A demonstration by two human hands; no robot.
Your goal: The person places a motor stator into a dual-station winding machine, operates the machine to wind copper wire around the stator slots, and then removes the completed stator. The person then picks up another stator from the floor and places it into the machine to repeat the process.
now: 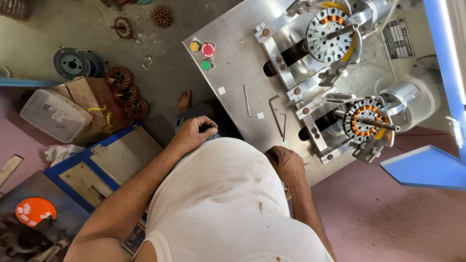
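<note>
**coilguy:** So where's the person at here? Both stators are already mounted on the winding machine [242,63]. The upper stator [326,35] looks barely wound, and the lower stator [365,120] shows copper on most of its poles.

**benchrat:** Looks like a pause between cycles to me. The left hand [193,133] is curled loosely by the waist, just off the steel tabletop's near edge, and I can't see anything in it. The right hand [287,164] rests at the tabletop's edge, clenched-ish, but whether it holds something I can't tell.

**coilguy:** Hex keys [276,114] lie on the plate, untouched. The buttons [204,52] sit well apart from both hands.

**benchrat:** My guess is either hand has to reach forward, to the buttons or the lower stator, keeping clear of the spindle arms.
</note>
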